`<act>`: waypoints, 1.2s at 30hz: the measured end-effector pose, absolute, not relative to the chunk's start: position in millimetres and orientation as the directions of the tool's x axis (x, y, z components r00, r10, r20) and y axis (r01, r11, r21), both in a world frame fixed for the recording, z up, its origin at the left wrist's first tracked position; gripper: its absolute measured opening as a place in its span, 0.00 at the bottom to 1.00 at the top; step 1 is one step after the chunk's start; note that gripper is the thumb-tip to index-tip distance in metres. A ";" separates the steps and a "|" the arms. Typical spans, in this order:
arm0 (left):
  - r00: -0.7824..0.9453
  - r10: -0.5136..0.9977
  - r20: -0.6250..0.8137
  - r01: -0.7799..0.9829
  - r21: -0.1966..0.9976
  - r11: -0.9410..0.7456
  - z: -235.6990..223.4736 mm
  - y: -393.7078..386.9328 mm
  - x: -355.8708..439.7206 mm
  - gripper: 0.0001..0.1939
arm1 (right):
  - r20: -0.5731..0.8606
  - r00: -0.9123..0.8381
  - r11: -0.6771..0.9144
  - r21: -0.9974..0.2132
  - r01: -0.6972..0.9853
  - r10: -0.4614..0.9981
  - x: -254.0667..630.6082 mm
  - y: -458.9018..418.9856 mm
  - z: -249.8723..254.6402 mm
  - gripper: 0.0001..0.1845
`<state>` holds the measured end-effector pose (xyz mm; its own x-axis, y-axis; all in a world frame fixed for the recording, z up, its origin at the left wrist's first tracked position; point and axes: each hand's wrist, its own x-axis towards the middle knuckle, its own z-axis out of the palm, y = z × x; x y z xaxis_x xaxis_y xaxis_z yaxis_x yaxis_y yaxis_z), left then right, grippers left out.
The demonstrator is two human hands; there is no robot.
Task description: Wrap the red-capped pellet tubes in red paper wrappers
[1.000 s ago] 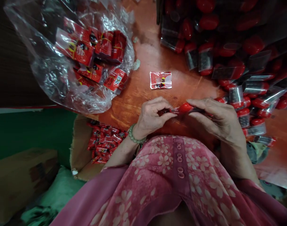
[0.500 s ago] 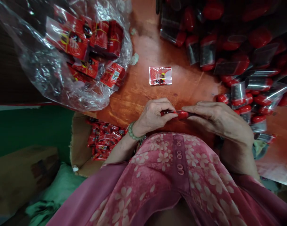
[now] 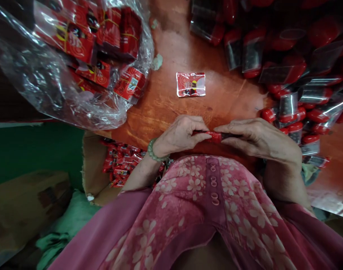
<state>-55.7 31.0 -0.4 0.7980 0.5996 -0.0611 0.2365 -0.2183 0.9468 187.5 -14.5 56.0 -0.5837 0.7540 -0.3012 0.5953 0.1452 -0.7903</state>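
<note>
Together, the left hand (image 3: 179, 137) and the right hand (image 3: 258, 140) pinch a small red-capped tube (image 3: 215, 137) from opposite ends, just above the near edge of the table (image 3: 171, 48). Both hands are closed narrowly, fingertips curled around it, and this two-sided grip seems to keep the little piece steady and close to the body, where the fingers can work on it with fine control. A pale bead bracelet (image 3: 153, 150) circles the left wrist, and the pink floral top (image 3: 213, 198) fills the foreground. Straight ahead, a flat red packet (image 3: 190, 84) lies alone on the bare wood, apparently set apart so it stays easy to reach. To the right, a heap of capped tubes in clear sleeves (image 3: 286, 67) spreads within reach of the right hand. To the left, a clear plastic bag (image 3: 27, 63) holds banded bundles of red packets (image 3: 115, 33), while a cardboard box (image 3: 91, 165) below the table edge holds loose small red packets (image 3: 118, 165).
</note>
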 end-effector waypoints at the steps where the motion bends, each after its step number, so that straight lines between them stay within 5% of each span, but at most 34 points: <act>1: 0.809 0.584 -0.072 0.231 0.952 -0.201 0.6 32.3 -55.7 0.09 | -0.306 -0.590 0.130 -0.803 0.581 0.747 187.2 -12.8 55.9 0.18; 6: 0.744 0.627 -0.230 0.234 0.969 0.078 2.4 35.5 -57.1 0.12 | -0.382 -0.485 -0.130 -0.870 0.475 0.786 184.8 -10.7 49.9 0.17; 8: 0.672 0.665 -0.326 0.167 0.941 0.293 0.3 32.6 -57.2 0.22 | -0.414 -0.420 -0.253 -0.887 0.388 0.808 183.3 -12.7 46.3 0.18; 11: 0.625 0.649 -0.434 -0.032 0.816 0.577 -3.2 23.8 -55.0 0.32 | -0.418 -0.311 -0.358 -0.904 0.233 0.853 180.3 -17.4 40.3 0.19; 14: 0.613 0.597 -0.518 -0.125 0.683 0.720 -4.2 14.0 -49.8 0.28 | -0.432 -0.231 -0.417 -0.902 0.112 0.872 176.3 -23.0 33.6 0.19; 21: 0.487 0.595 -0.639 -0.132 0.620 0.773 -0.8 3.6 -37.0 0.24 | -0.459 -0.181 -0.460 -0.887 0.040 0.870 170.7 -36.3 20.3 0.18; 28: 0.447 0.626 -0.639 -0.124 0.649 0.751 -1.6 1.8 -34.7 0.24 | -0.280 -0.066 -0.252 -0.926 0.283 0.958 161.8 -44.2 20.8 0.16; 36: 0.474 0.608 -0.637 -0.162 0.616 0.771 1.8 4.9 -33.8 0.26 | -0.362 0.012 -0.362 -0.932 0.036 0.932 151.0 -48.4 8.9 0.18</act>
